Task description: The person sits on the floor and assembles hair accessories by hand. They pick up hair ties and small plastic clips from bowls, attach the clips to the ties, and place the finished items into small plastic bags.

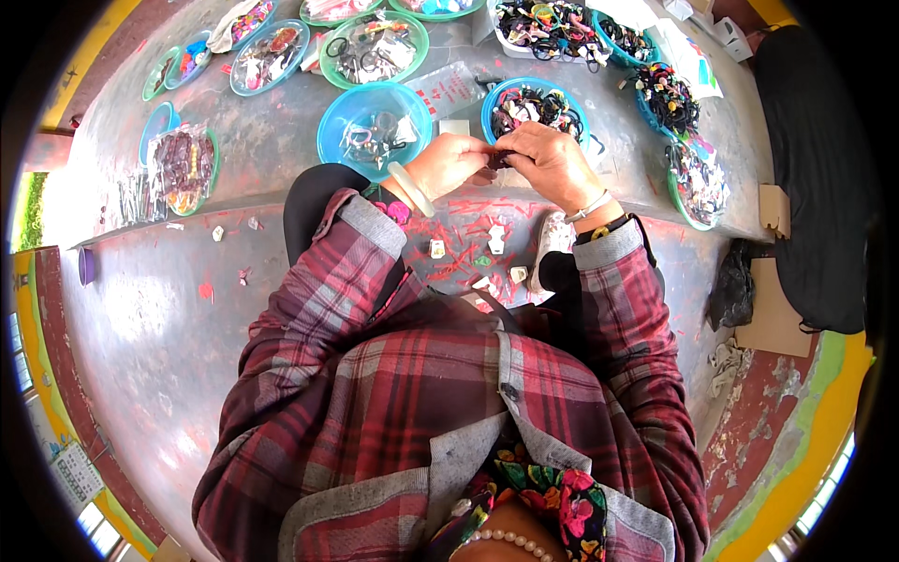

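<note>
My left hand and my right hand meet in front of me, fingertips pinched together. Between them is a small dark piece, mostly covered by the fingers; its exact kind does not show. Just beyond my right hand stands a blue basket filled with black hair ties and pale tags. Close to my left hand, on its far left side, is a light-blue basket with a few small packaged pieces in its bottom. A small pale box lies between the two baskets.
More baskets of small goods surround the work spot, including a green basket and a white bin of hair ties. Red scraps and pale tags litter the floor by my shoe. At right are a black bag and cardboard.
</note>
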{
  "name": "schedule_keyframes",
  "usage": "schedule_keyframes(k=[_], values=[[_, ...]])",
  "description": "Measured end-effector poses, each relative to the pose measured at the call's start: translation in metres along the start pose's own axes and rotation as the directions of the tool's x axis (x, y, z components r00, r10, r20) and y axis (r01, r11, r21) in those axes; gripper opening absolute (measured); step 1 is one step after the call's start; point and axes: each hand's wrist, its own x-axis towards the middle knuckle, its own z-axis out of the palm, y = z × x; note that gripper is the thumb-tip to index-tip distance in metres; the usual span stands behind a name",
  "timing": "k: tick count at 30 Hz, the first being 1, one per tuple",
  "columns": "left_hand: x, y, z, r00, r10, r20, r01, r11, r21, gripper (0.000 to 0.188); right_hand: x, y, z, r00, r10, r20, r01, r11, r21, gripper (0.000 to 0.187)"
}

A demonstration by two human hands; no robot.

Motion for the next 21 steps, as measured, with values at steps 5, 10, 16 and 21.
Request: schedule_keyframes(k=[5, 10, 16, 21], values=[[-0.002, 0.002, 0.006, 0.999, -0.04, -0.021, 0.039, 0.999, -0.026, 0.03, 0.001, -0.001, 0.003, 1.0, 0.026, 0.002, -0.026, 0.999, -0.041, 0.016], [-0.006, 0.011, 0.011, 0.997, -0.072, -0.023, 0.07, 0.995, -0.068, 0.031, 0.004, -0.005, 0.001, 0.94, 0.326, 0.099, -0.34, 0.884, 0.321, 0.01], [-0.007, 0.009, 0.012, 1.0, 0.01, -0.014, -0.013, 0.97, -0.242, 0.034, 0.006, 0.007, -0.001, 0.84, 0.5, 0.21, -0.5, 0.564, 0.657, 0.01], [-0.007, 0.008, 0.011, 0.997, -0.023, -0.073, -0.005, 0.936, -0.352, 0.035, 0.005, 0.01, -0.004, 0.82, 0.516, 0.247, -0.529, 0.521, 0.669, 0.009]])
